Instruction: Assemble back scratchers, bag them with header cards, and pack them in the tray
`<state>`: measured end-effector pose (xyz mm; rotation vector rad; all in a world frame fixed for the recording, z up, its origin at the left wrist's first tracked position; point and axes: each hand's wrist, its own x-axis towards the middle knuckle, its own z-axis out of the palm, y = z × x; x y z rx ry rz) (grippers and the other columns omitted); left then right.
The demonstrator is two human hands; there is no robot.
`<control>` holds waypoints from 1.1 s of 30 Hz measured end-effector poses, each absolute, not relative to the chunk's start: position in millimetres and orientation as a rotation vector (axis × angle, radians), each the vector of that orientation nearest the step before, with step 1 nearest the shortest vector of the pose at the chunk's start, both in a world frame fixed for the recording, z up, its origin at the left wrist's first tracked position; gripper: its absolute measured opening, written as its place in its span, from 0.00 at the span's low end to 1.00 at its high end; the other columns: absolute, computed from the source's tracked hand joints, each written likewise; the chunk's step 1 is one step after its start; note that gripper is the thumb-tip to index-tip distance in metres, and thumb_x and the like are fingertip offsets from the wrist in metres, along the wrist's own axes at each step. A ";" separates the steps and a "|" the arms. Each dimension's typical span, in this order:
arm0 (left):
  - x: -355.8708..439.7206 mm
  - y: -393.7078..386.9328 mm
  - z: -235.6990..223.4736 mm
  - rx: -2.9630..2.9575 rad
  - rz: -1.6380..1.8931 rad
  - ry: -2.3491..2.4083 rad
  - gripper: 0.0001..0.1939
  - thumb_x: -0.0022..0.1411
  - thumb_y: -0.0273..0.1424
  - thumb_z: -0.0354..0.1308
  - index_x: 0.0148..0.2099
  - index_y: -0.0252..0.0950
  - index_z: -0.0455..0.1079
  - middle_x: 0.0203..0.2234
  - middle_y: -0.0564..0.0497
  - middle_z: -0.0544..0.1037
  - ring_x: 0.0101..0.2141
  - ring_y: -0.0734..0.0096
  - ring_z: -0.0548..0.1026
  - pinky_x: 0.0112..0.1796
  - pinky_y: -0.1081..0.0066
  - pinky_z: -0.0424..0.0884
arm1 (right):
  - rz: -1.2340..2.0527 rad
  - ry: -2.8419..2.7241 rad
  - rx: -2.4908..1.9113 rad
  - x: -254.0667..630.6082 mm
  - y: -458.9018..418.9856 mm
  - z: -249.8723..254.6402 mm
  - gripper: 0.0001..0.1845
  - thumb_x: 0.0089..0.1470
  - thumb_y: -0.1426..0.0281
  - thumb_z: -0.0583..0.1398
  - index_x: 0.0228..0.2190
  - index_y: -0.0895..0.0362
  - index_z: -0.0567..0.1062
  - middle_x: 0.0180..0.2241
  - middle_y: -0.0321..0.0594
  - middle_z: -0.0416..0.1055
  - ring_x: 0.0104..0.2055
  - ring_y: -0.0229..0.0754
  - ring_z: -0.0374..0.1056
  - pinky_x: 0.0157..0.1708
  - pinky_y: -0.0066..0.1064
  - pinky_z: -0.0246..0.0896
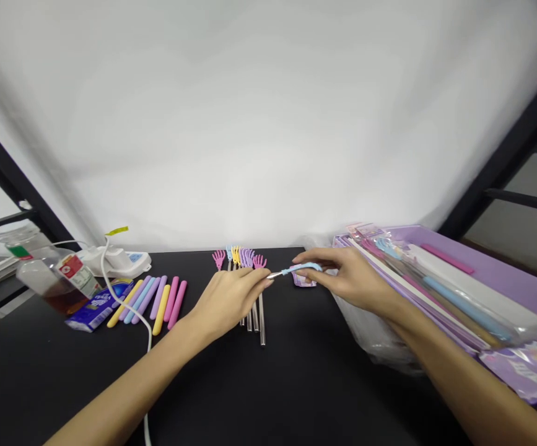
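Observation:
My left hand [233, 297] pinches the metal rod of a back scratcher, and the fingers of my right hand [349, 275] close around its light blue claw head [301, 267]. Most of the rod is hidden behind my left hand. Beneath that hand lies a row of back scratchers with pink, blue, yellow and purple claw heads [246, 257] and bare silver rods [262, 319]. Just behind my right fingers is a small stack of purple printed cards [303, 280]. To the left, several coloured handle tubes [160, 306] lie side by side.
A purple box [440, 238] of bagged back scratchers stands at the right, with clear plastic [365, 328] beside it. At the left are a bottle of brown liquid [49, 279], a blue tissue pack [96, 306], a power strip [119, 261] and a white cable [148, 347] running across the black table.

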<state>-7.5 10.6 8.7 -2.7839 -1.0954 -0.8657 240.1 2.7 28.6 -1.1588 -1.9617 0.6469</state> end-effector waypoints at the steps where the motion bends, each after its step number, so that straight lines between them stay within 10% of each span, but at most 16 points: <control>1: -6.6 10.7 5.6 -2.759 -0.893 -1.085 0.15 0.73 0.36 0.48 0.50 0.37 0.74 0.35 0.49 0.81 0.32 0.69 0.79 0.32 0.72 0.71 | 0.686 -1.932 -1.157 241.3 2.3 28.7 0.14 0.55 0.60 0.64 0.41 0.54 0.81 0.39 0.42 0.80 0.39 0.47 0.76 0.39 0.37 0.70; 18: 1.2 9.8 -5.2 -2.326 -1.188 -0.838 0.08 0.70 0.28 0.54 0.47 0.34 0.73 0.34 0.48 0.82 0.33 0.71 0.80 0.34 0.73 0.74 | 1.339 -1.009 -0.921 191.7 -9.7 11.6 0.17 0.44 0.58 0.71 0.27 0.57 0.76 0.25 0.35 0.69 0.25 0.35 0.63 0.26 0.30 0.62; 29: -25.4 24.0 5.0 -2.293 -0.936 -0.900 0.11 0.70 0.27 0.52 0.48 0.37 0.76 0.35 0.49 0.83 0.34 0.68 0.80 0.33 0.72 0.71 | 1.123 -0.607 -0.854 209.3 4.8 28.8 0.14 0.41 0.70 0.74 0.25 0.58 0.74 0.29 0.36 0.69 0.25 0.30 0.59 0.21 0.22 0.58; 33: -80.0 42.3 14.3 -2.105 -0.739 -1.433 0.11 0.67 0.33 0.55 0.43 0.40 0.79 0.37 0.47 0.84 0.35 0.58 0.81 0.31 0.68 0.69 | 0.800 -0.331 -0.825 287.2 18.3 55.8 0.12 0.58 0.76 0.63 0.24 0.58 0.70 0.24 0.32 0.63 0.20 0.27 0.50 0.15 0.20 0.49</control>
